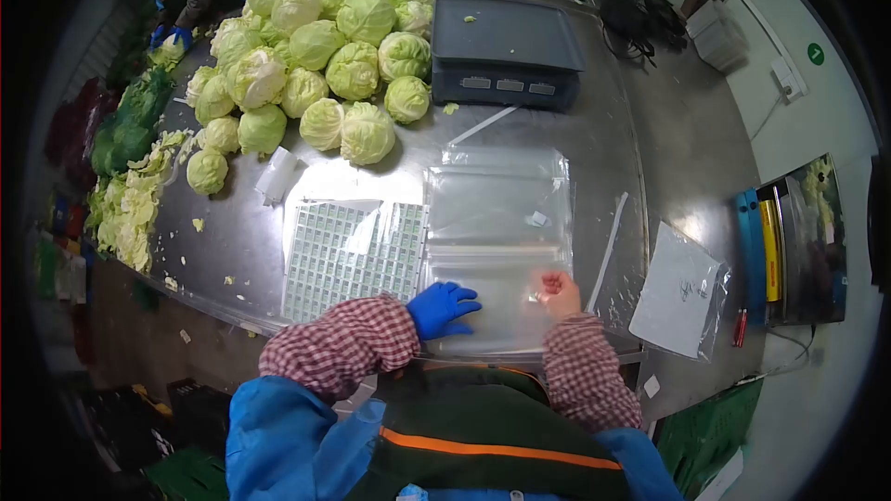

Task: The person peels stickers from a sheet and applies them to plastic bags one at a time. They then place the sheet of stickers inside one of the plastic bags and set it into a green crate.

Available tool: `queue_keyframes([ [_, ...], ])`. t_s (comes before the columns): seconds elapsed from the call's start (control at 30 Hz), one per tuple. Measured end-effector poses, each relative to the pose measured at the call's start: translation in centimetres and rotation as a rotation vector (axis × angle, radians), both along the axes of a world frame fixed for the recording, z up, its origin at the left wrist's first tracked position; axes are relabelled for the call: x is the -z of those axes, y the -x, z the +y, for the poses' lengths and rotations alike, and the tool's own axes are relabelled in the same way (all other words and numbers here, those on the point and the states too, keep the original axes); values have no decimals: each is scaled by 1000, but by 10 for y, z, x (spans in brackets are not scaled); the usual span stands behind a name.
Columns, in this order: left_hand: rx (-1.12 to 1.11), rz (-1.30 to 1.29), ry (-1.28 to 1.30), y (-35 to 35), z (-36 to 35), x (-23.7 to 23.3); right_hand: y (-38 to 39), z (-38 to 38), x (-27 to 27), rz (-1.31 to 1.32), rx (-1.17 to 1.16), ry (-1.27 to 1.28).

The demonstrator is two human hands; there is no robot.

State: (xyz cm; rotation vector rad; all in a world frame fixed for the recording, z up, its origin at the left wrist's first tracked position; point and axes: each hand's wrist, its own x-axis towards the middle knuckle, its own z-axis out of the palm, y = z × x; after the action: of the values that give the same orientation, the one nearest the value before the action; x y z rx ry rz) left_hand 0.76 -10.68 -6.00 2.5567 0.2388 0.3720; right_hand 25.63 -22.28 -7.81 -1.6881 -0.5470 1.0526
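My left hand point(444, 310), in a blue glove, lies with fingers spread on the near part of a stack of clear plastic bags point(492, 199). My right hand point(560, 295), ungloved, is closed with its fingers curled at the right edge of the same bags. By its fingertips is a small pale spot, too blurred to name. A small whitish label point(538, 219) rests farther up on the bags. Left of them lies a sheet of small printed labels point(353, 264) in rows, partly under glare.
Many cabbages point(316, 44) are heaped at the back left, beside a dark grey scale point(506, 46). Trimmed leaves point(130, 213) line the left edge. A co-worker's gloved hands point(172, 37) touch a cabbage. A bagged paper sheet point(677, 292) and a monitor point(812, 241) are at the right.
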Motion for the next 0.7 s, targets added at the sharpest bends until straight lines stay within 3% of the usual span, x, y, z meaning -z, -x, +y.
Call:
queue_keyframes([
  [0.03,6,36,70,9,0,32,6,0,6,-377,-102,148],
  [0.07,11,112,75,9,2,33,8,3,8,-757,-197,299],
  [0.1,19,186,88,7,3,35,3,4,8,-757,-190,300],
  [0.17,-32,128,282,-1,6,46,-19,-10,-3,-1092,-3,52],
  [0.23,-118,180,423,-12,15,8,-44,-16,-16,-467,384,-40],
  [0.3,-421,322,1193,-24,36,-20,-57,-21,-40,-371,586,-152],
  [0.37,-708,31,1568,-25,72,-18,-53,-32,-53,-294,619,-156],
  [0.43,-929,-522,1435,-8,122,-53,-34,-39,-62,-193,609,-126],
  [0.5,-936,-339,107,24,157,-40,-8,-45,-51,-156,547,-99],
  [0.53,-867,-25,-251,45,166,-16,6,-47,-39,-102,472,-50],
  [0.57,-911,185,-398,60,160,12,17,-40,-32,-52,401,-7],
  [0.63,-743,605,-96,81,164,2,41,-16,-44,-4,276,-34],
  [0.7,-772,320,99,98,164,0,64,1,-61,41,178,-47],
])
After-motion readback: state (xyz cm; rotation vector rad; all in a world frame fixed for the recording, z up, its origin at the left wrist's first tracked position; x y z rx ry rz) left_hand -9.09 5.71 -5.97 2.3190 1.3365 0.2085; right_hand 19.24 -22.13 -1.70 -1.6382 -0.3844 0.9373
